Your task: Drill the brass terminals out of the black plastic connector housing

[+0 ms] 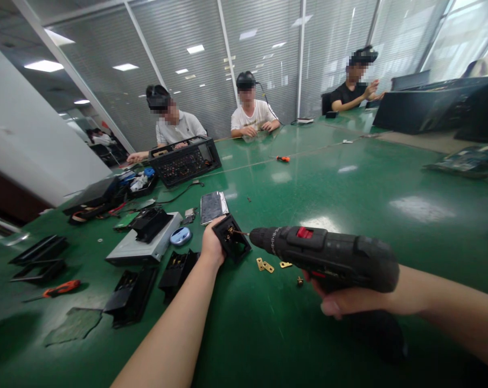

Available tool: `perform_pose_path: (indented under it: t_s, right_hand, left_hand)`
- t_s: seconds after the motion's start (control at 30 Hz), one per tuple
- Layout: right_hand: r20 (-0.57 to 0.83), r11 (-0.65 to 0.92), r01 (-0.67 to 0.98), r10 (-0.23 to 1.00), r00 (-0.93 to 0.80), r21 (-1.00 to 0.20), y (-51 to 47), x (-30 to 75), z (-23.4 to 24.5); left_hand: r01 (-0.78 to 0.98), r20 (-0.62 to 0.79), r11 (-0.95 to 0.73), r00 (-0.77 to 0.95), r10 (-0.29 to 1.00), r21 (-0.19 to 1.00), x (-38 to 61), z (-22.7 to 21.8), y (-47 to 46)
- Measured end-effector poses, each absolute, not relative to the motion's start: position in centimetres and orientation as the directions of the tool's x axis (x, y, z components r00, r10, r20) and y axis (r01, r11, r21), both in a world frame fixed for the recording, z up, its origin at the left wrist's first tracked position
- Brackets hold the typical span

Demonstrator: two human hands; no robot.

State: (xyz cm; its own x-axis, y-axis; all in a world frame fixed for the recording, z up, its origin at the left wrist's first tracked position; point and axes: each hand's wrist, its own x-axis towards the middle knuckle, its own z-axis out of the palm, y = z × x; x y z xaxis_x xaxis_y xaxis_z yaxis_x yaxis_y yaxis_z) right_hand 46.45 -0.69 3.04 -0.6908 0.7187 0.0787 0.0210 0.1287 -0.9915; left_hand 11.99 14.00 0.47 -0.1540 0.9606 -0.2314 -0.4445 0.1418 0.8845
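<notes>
My left hand (211,245) grips a small black plastic housing (232,238) and holds it tilted on the green table (308,183). My right hand (343,299) is wrapped around a black cordless drill (328,256) with a red switch. The drill's bit points left into the open housing, where brass parts show. Small brass pieces (265,265) and a screw (299,280) lie on the table just below the drill's chuck.
Left of my arm lie several black plastic housings (131,293), a grey drive box (143,245), an orange-handled screwdriver (60,289) and a black computer chassis (185,160). Three people with head cameras sit at the far side. Circuit boards (466,160) lie at the right.
</notes>
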Motion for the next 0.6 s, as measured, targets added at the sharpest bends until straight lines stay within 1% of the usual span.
perform_pose_path:
  t_s: [0.1, 0.17, 0.3, 0.37, 0.5, 0.6]
  right_hand:
    - [-0.037, 0.012, 0.065, 0.710, -0.703, -0.998, -1.2, 46.6, 3.1]
    - [-0.068, -0.013, 0.086, 0.734, -0.676, -0.996, -1.4, 46.8, 2.9]
    - [-0.137, -0.090, 0.105, 0.729, -0.670, -0.990, -1.3, 47.0, 2.4]
    - [-0.152, -0.099, 0.116, 0.717, -0.680, -0.988, -1.3, 47.1, 2.2]
    - [-0.121, -0.088, 0.082, 0.737, -0.665, -0.993, -1.4, 47.0, 2.2]
    - [-0.133, -0.129, 0.055, 0.733, -0.667, -0.990, -1.3, 47.1, 2.0]
  left_hand:
    - [-0.442, -0.233, 0.148, -0.145, 0.961, 0.885, 12.0, 0.3, 14.0]
    - [-0.442, -0.235, 0.150, -0.144, 0.961, 0.884, 12.0, 0.3, 14.0]
    - [-0.446, -0.233, 0.146, -0.147, 0.961, 0.883, 12.1, 0.3, 14.0]
    - [-0.451, -0.242, 0.152, -0.149, 0.959, 0.880, 12.2, 0.3, 14.0]
    - [-0.437, -0.255, 0.170, -0.144, 0.956, 0.883, 12.2, 0.2, 14.1]
    - [-0.431, -0.239, 0.155, -0.148, 0.960, 0.889, 12.2, 0.0, 14.1]
